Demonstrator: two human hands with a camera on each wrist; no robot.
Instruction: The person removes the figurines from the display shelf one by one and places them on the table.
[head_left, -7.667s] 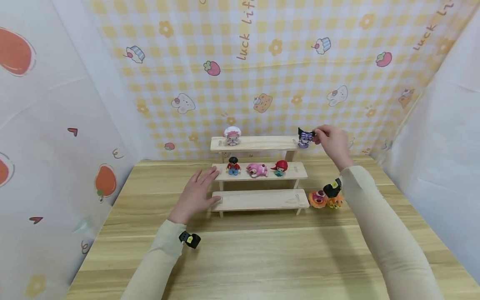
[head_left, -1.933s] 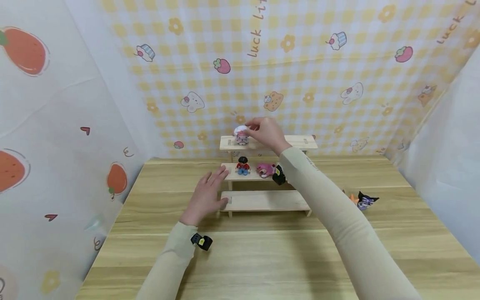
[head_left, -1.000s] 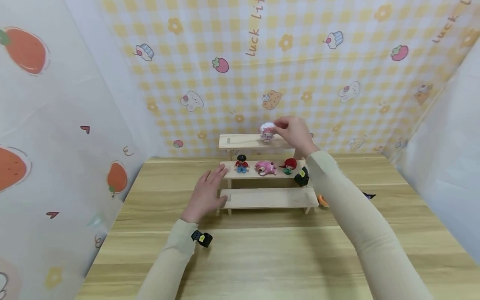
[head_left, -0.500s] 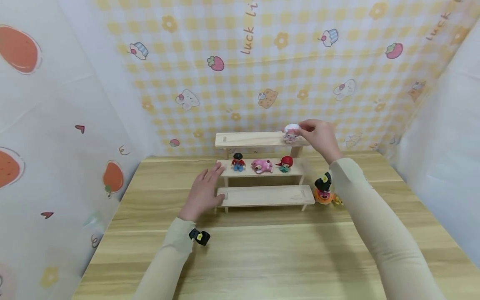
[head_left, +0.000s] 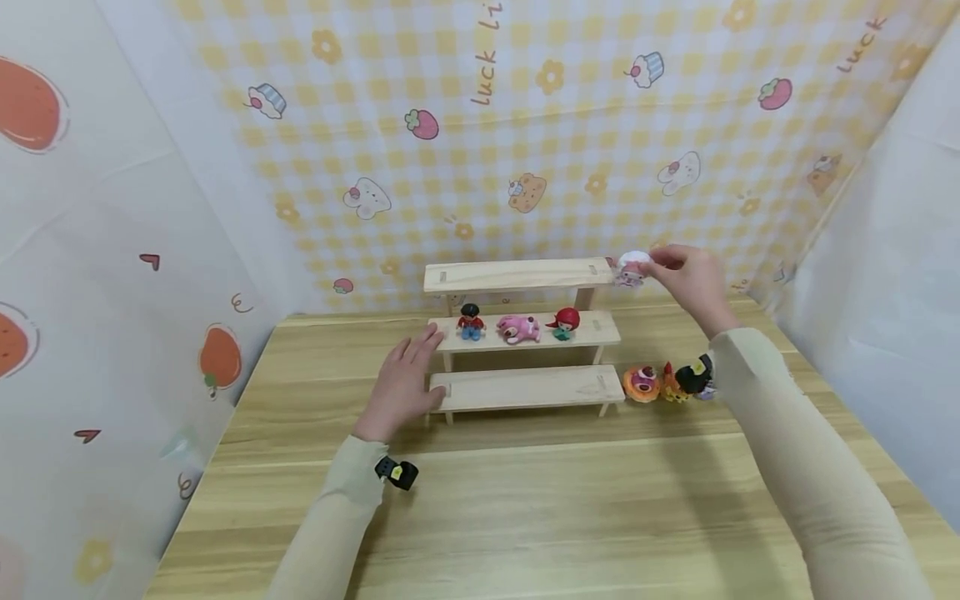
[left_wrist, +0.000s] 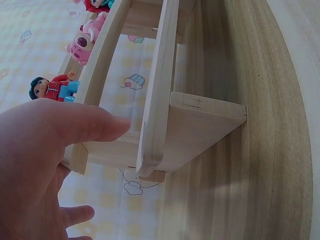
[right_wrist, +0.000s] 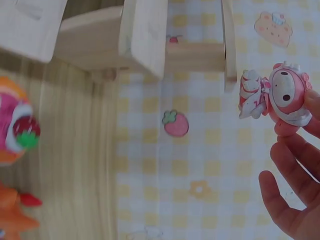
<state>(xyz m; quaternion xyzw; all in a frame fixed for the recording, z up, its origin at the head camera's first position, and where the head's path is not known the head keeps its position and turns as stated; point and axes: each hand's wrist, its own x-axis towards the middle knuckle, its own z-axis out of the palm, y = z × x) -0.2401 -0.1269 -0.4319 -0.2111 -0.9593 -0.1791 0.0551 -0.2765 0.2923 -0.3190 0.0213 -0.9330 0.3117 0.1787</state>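
one figure (head_left: 631, 271), pinched by your right hand (head_left: 693, 282).
upright, just off the top shelf (head_left: 517, 273)'s right end; your left hand (head_left: 397, 387), uncurled, well apart at left.

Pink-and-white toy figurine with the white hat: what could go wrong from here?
The right hand holds the pink-and-white toy figurine by its head with the fingertips, so it might slip and fall. If lowered carelessly, it could knock the round orange-and-pink toy beside the pale wooden three-tier stand.

High head view, looking down, close wrist views (shelf (head_left: 525, 389) shared)
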